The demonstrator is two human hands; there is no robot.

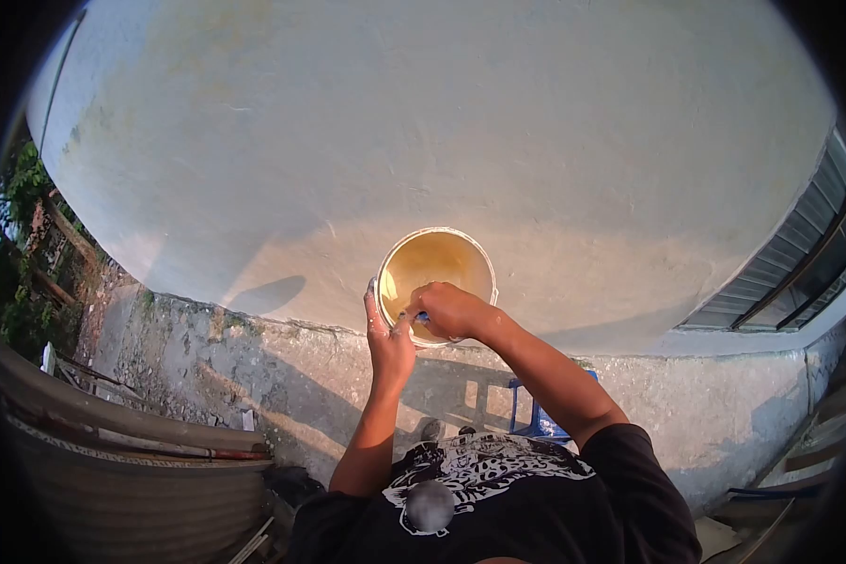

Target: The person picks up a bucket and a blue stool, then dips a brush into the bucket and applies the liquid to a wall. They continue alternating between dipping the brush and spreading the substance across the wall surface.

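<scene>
A round bucket (451, 246) with a pale rim and a yellowish inside is held up in front of the wall. My left hand (390, 334) is at the bucket's left side, its fingers along the outside and its thumb over the rim. Inside the bucket's lower part is my right hand (445, 310), its fingers closed round a small blue thing (422, 318). What the blue thing belongs to is hidden by the hand. Some whitish smears show on my left hand's fingers.
A pale plastered wall (348, 122) fills the upper view. Below it runs a rough concrete ground (301, 376). A blue stool (543, 425) stands under my right forearm. Corrugated sheets (141, 498) lie at lower left, and a slatted window (790, 254) is at right.
</scene>
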